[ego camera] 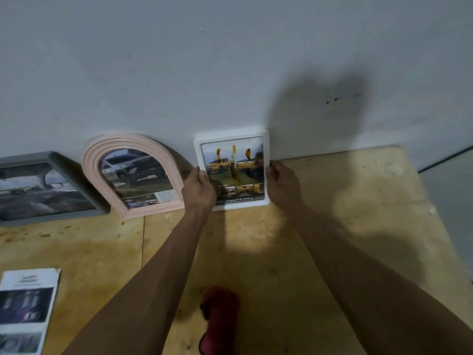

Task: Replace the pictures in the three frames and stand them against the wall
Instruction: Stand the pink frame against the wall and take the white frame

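A white rectangular frame (231,134) with a picture of yellow trucks leans upright against the grey wall (230,60). My left hand (198,188) grips its left edge and my right hand (281,184) grips its right edge. To its left a pink arched frame (94,160) with a truck picture leans on the wall. Further left a grey rectangular frame (56,160) with a dark picture leans there too, cut off by the image edge.
All stand on a plywood tabletop (320,226) whose right edge runs diagonally at the far right. A printed brochure (25,308) lies at the front left. A dark red object (220,316) lies near the front middle.
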`<state>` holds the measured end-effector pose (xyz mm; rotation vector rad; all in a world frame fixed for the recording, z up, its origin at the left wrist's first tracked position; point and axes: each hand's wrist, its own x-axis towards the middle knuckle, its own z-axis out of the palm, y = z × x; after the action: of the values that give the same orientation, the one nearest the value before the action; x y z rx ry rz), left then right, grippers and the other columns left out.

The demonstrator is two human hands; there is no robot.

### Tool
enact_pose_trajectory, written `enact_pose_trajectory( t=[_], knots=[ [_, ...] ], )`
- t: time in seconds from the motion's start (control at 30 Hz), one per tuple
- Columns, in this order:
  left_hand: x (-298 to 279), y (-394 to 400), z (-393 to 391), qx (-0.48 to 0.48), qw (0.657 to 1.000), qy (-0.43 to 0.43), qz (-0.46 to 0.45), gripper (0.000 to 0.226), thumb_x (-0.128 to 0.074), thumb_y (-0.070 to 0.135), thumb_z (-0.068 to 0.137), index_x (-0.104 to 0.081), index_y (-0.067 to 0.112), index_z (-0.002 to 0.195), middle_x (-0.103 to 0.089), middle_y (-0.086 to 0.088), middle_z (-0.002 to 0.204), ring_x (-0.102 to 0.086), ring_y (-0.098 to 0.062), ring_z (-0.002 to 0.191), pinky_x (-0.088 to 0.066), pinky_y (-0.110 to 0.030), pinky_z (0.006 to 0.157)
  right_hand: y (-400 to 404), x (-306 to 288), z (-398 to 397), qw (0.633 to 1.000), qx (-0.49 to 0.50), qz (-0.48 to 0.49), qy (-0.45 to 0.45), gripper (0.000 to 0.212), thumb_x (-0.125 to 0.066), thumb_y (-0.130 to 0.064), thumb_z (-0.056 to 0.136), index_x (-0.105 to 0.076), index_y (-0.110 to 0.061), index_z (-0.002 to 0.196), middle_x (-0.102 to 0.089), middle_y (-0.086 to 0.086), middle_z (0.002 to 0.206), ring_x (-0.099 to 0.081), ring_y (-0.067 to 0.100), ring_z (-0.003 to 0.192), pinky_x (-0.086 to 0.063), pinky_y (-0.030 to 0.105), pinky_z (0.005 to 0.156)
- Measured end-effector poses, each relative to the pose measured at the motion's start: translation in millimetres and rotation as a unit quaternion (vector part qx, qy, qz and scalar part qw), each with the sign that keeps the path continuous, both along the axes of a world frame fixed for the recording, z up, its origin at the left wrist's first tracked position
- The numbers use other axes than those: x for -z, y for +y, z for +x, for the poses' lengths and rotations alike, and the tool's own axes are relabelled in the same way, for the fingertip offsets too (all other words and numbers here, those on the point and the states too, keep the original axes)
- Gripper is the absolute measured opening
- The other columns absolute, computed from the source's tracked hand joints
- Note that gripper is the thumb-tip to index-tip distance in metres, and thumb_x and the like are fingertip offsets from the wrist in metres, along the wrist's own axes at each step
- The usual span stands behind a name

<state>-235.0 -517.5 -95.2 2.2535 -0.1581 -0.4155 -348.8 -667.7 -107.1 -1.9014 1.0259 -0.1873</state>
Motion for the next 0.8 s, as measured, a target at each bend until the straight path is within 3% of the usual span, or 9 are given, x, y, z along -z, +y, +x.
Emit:
enact_pose_trajectory(
  t=[0.13, 0.27, 0.37, 0.47, 0.57, 0.63, 0.73, 0.8],
  knots=[
    [-1.7, 1.1, -4.9, -0.010, 1.000, -0.019, 0.004, 0.027, -0.035, 0.018, 0.106, -0.055, 0.006, 0.093, -0.056, -0.013, 0.086, -0.051, -0.029, 0.080, -0.039, -0.036, 0.070, 1.3, 0.7, -2.0, 0.999, 0.004, -0.029, -0.018, 0.023, -0.043, -0.023, 0.103, -0.063, -0.011, 0.102, -0.060, 0.003, 0.085, -0.054, 0.019, 0.076, -0.033, 0.027, 0.066],
    [-9.6, 8.3, -12.6, -0.005, 0.999, -0.046, -0.002, 0.028, -0.036, 0.018, 0.106, -0.052, 0.006, 0.086, -0.050, -0.009, 0.075, -0.047, -0.028, 0.072, -0.030, -0.035, 0.063, 6.2, -7.4, -10.6, 0.999, 0.008, -0.050, -0.019, 0.026, -0.043, -0.024, 0.103, -0.065, -0.011, 0.105, -0.061, 0.001, 0.087, -0.052, 0.014, 0.076, -0.029, 0.021, 0.059],
    [-17.0, 21.3, -21.5, -0.010, 0.998, -0.056, -0.037, 0.031, -0.036, 0.019, 0.106, -0.057, 0.004, 0.090, -0.056, -0.010, 0.078, -0.051, -0.030, 0.073, -0.037, -0.038, 0.063, 16.0, -16.5, -17.4, 0.998, 0.016, -0.050, -0.030, 0.027, -0.043, -0.025, 0.103, -0.066, -0.011, 0.107, -0.064, 0.003, 0.093, -0.054, 0.015, 0.081, -0.031, 0.022, 0.067],
    [-27.9, 43.2, -32.5, -0.033, 0.996, -0.035, -0.081, 0.031, -0.037, 0.024, 0.106, -0.062, 0.009, 0.095, -0.059, -0.004, 0.080, -0.053, -0.020, 0.075, -0.040, -0.033, 0.065, 35.6, -27.9, -24.4, 0.998, 0.022, -0.019, -0.056, 0.028, -0.043, -0.027, 0.103, -0.066, -0.012, 0.106, -0.067, 0.004, 0.096, -0.060, 0.019, 0.086, -0.042, 0.029, 0.071],
    [-37.3, 78.3, -41.2, -0.084, 0.988, 0.003, -0.129, 0.031, -0.041, 0.026, 0.105, -0.062, 0.011, 0.088, -0.057, 0.003, 0.073, -0.049, -0.011, 0.068, -0.040, -0.029, 0.064, 67.9, -39.2, -29.5, 0.996, 0.033, -0.013, -0.081, 0.027, -0.046, -0.029, 0.101, -0.068, -0.013, 0.107, -0.068, 0.004, 0.096, -0.062, 0.022, 0.089, -0.050, 0.035, 0.077],
    [-42.7, 108.3, -45.4, -0.117, 0.980, 0.031, -0.157, 0.034, -0.044, 0.028, 0.104, -0.061, 0.009, 0.081, -0.054, 0.004, 0.067, -0.046, -0.010, 0.063, -0.038, -0.028, 0.061, 98.4, -46.6, -32.1, 0.995, 0.038, -0.007, -0.088, 0.026, -0.048, -0.029, 0.100, -0.069, -0.015, 0.106, -0.066, 0.000, 0.092, -0.061, 0.017, 0.085, -0.048, 0.028, 0.074],
    [-52.3, 160.1, -52.0, -0.169, 0.962, 0.080, -0.197, 0.040, -0.047, 0.029, 0.103, -0.060, -0.004, 0.083, -0.049, 0.000, 0.064, -0.044, -0.015, 0.062, -0.039, -0.025, 0.056, 152.9, -55.9, -37.4, 0.994, 0.035, 0.019, -0.106, 0.021, -0.049, -0.029, 0.100, -0.069, -0.021, 0.102, -0.065, -0.010, 0.085, -0.059, 0.002, 0.076, -0.041, 0.006, 0.061],
    [-55.8, 198.1, -53.8, -0.191, 0.946, 0.124, -0.230, 0.041, -0.048, 0.027, 0.104, -0.058, -0.010, 0.091, -0.048, -0.009, 0.067, -0.044, -0.017, 0.059, -0.039, -0.024, 0.049, 192.3, -62.2, -39.1, 0.990, 0.037, 0.058, -0.121, 0.020, -0.049, -0.030, 0.100, -0.068, -0.022, 0.099, -0.067, -0.010, 0.086, -0.061, 0.002, 0.076, -0.044, 0.009, 0.059]
  ],
)
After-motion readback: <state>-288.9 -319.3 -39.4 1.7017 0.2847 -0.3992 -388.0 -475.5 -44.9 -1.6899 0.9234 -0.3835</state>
